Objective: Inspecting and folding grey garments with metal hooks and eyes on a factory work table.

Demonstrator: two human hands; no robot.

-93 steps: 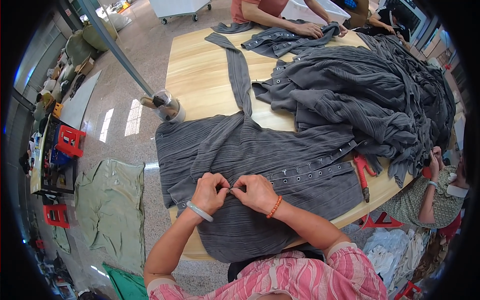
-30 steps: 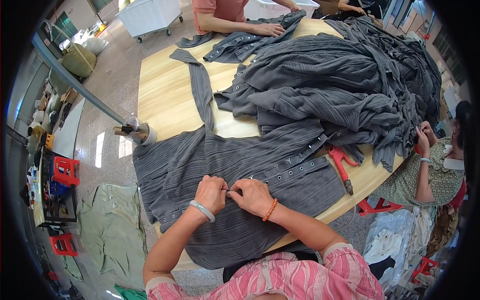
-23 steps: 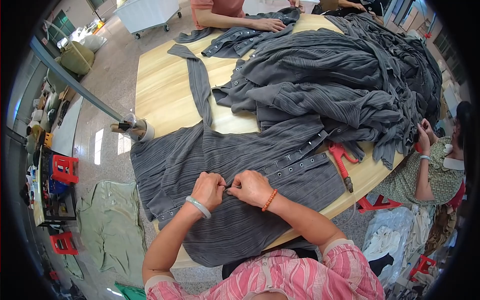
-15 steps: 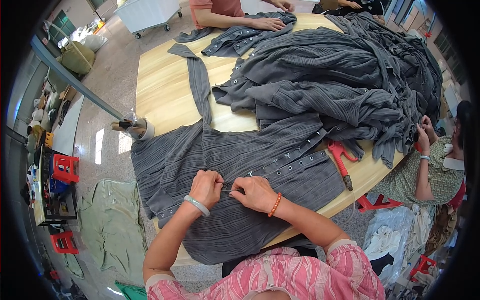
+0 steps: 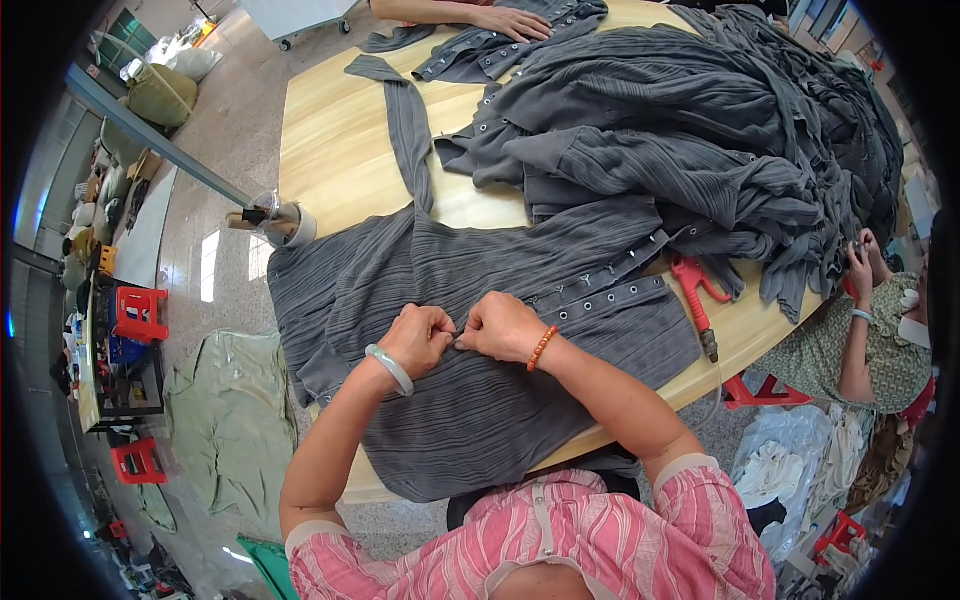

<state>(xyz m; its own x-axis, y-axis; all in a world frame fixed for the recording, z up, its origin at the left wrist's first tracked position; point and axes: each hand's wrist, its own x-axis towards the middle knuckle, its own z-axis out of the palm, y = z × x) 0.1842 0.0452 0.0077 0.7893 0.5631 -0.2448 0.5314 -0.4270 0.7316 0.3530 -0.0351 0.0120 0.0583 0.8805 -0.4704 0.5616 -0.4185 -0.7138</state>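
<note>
Garment (image 5: 460, 420) lies flat on the near side of the bench (image 5: 325, 150), beside the pile (image 5: 650, 120); left hand (image 5: 438, 333) and right hand (image 5: 470, 335) meet over its middle, nearly touching, thumbs and forefingers pinched, apparently on a small bit of the front strip; exact grip hidden; step looks like fine fastener work, in line with the hooks (image 5: 585, 279) and eyelets (image 5: 588, 302) to the right; next move likely calls for steady fingertips, slack cloth.

We are in a garment workshop: on our wooden table (image 5: 340, 130) we see grey garments (image 5: 540, 240), spread and heaped, and a red trigger gun (image 5: 693, 290).
</note>
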